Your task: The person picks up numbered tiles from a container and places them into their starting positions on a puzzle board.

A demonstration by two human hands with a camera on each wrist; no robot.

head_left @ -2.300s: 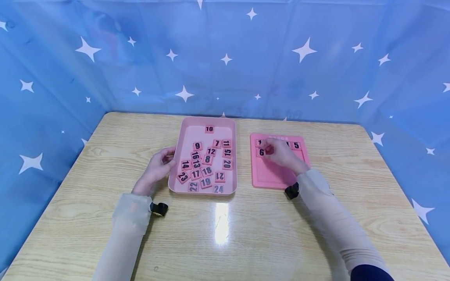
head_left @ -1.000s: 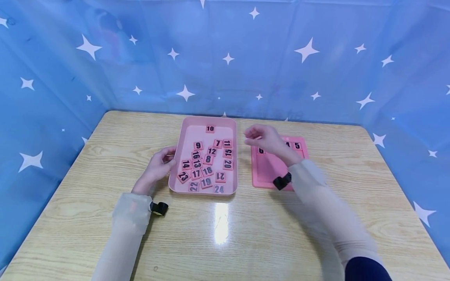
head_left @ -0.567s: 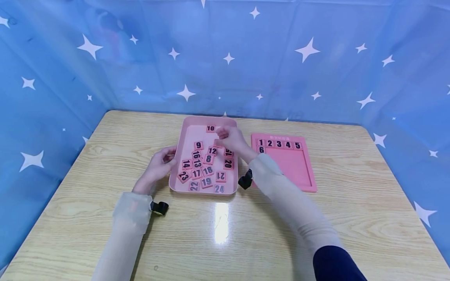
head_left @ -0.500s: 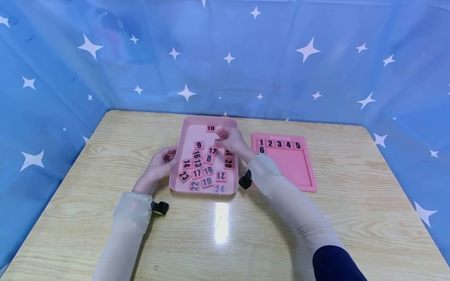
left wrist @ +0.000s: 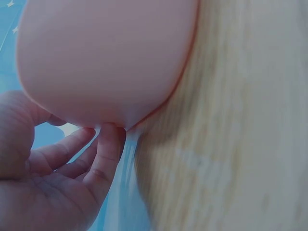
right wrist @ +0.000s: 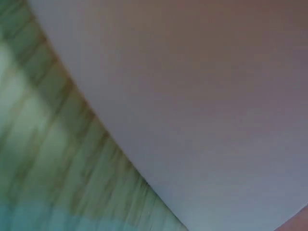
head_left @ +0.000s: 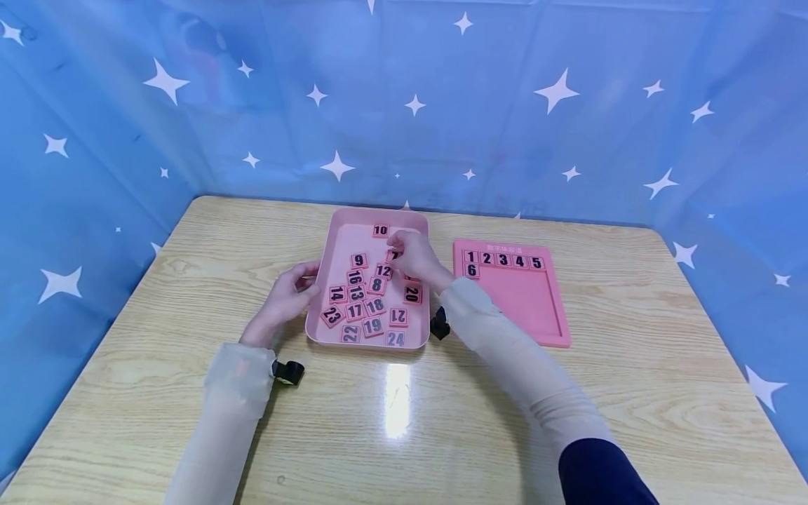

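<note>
**Right hand on the 7 tile, left hand steadying the tray**

The right hand (head_left: 416, 258) reaches in over the shallow pink plastic tray (head_left: 379, 212), its fingertips curled down and pinched on the small pink square tile printed with a black 7 (head_left: 392, 255). Whether the tile is lifted off the tray floor cannot be told. The left hand (head_left: 284, 298) lies at the tray's left rim with loosely bent, relaxed fingers. In the left wrist view its fingertips (left wrist: 108, 144) touch the tray's outer wall (left wrist: 106, 57) without gripping it.

The 7 tile lies in the tray's far half, right of centre, directly under the right hand and well apart from the left. Being square, it has no long axis. The tray's own long side runs away from the person.

Sixteen numbered tiles show in the tray, the 7 included. The 10 sits alone by the far rim and the others cluster toward the near rim. The right hand may hide more.

Just right of the tray lies one flat pink framed number board (head_left: 517, 308). It holds six tiles: 1 to 5 along its far row and 6 below the 1.

Tray and board rest on a light wood-grain table (head_left: 404, 421), with blue star-printed cloth (head_left: 568, 140) hanging behind the tray and to both sides. The right wrist view is only blur.
</note>
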